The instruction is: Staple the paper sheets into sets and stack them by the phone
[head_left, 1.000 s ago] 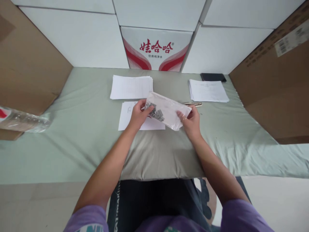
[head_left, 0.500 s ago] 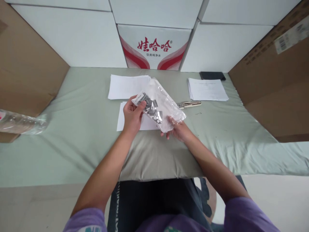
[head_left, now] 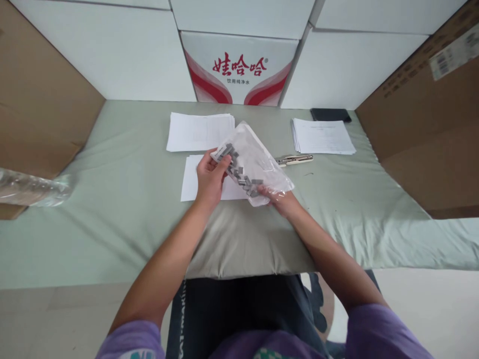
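Between my two hands, above the covered table, is a clear plastic bag [head_left: 258, 154] with several small grey pieces [head_left: 241, 175] inside, likely staples by their shape but too small to be sure. My left hand [head_left: 211, 177] pinches the bag's left edge, thumb on top. At the lower right, my right hand [head_left: 279, 199] grips the bag, its thumb over the front and its other fingers hidden behind the plastic. Partly under the bag lies a sheet of white paper [head_left: 190, 182]. A metal stapler [head_left: 295, 159] rests just right of the bag.
Stacks of printed paper lie at the back left [head_left: 194, 134] and back right [head_left: 324, 137], with a black phone [head_left: 331, 115] behind the right stack. Cardboard boxes [head_left: 41, 89] wall both sides; white boxes [head_left: 239, 45] line the back. A plastic bottle [head_left: 33, 188] lies far left.
The grey pieces have slid down inside the bag toward my right hand. The bag and both hands have shifted slightly to the right.
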Available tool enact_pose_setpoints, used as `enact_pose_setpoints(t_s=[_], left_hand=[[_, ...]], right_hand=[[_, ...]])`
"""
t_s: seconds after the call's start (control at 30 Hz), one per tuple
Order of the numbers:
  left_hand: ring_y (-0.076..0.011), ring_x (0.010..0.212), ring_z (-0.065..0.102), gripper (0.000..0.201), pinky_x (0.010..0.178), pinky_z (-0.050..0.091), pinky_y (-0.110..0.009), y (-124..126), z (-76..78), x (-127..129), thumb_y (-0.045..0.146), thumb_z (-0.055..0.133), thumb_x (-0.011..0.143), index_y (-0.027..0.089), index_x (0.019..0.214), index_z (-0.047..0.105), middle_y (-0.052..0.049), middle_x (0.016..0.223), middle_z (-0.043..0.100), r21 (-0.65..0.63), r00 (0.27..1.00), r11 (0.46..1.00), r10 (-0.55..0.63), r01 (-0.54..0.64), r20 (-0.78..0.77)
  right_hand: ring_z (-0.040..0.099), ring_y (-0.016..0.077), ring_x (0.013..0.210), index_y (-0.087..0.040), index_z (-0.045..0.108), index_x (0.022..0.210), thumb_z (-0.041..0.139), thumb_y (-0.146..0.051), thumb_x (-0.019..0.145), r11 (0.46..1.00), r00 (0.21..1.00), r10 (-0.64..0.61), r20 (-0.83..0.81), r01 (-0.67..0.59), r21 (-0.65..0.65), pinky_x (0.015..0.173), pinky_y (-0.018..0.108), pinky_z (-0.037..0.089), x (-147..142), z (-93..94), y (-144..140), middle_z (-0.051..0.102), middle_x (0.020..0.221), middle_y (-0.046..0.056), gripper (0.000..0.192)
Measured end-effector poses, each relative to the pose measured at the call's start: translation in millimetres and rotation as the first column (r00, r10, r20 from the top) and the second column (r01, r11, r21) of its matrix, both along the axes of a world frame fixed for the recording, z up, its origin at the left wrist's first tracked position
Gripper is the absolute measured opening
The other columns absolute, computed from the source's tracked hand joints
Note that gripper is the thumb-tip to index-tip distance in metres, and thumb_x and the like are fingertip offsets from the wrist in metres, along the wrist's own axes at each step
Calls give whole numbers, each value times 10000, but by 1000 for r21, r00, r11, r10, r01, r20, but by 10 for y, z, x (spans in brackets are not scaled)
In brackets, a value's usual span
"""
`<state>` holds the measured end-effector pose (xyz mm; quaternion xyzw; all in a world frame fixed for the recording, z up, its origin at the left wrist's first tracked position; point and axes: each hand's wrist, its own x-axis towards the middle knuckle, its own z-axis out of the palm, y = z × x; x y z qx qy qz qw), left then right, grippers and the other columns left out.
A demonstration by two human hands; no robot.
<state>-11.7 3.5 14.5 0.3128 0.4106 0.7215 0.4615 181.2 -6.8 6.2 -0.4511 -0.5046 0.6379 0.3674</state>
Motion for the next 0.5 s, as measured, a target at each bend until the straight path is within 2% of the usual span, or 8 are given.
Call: enact_pose_setpoints(t_s=[0.07,0.17,0.33,0.5], left_hand=[[-120,750,687,440,639,550,-211,-1,-17,24,455,926,647,222,909,660,7,834,704,-39,1000,999,-16,17,6],[-112,711,667,437,613,548,-209,19,-76,50,436,930,630,207,877,652,16,806,689,-115,999,993,-31,35,30],[-103,677,642,418,625,555,-228,66,-208,54,396,934,611,194,857,664,17,777,668,-192,995,981,-8,27,101],[-119,699,649,436,658,564,-261,88,-269,43,407,929,607,190,873,660,7,786,664,-237,992,971,20,10,123]], right_hand=[[497,98,543,-179,675,939,849,-572,670,1000,998,25,65,-24,-5,410,210,348,-10,20,-12,634,729,0,508],[412,69,468,-191,645,921,831,-515,697,998,998,49,45,-47,-30,359,203,275,-21,35,-6,573,658,-40,435],[373,49,410,-184,617,952,821,-407,668,994,998,-32,-53,26,-103,317,202,208,6,54,41,609,680,-29,416],[349,36,400,-153,620,994,821,-407,657,993,995,-80,-63,74,-94,313,199,202,48,103,82,630,691,-9,468]])
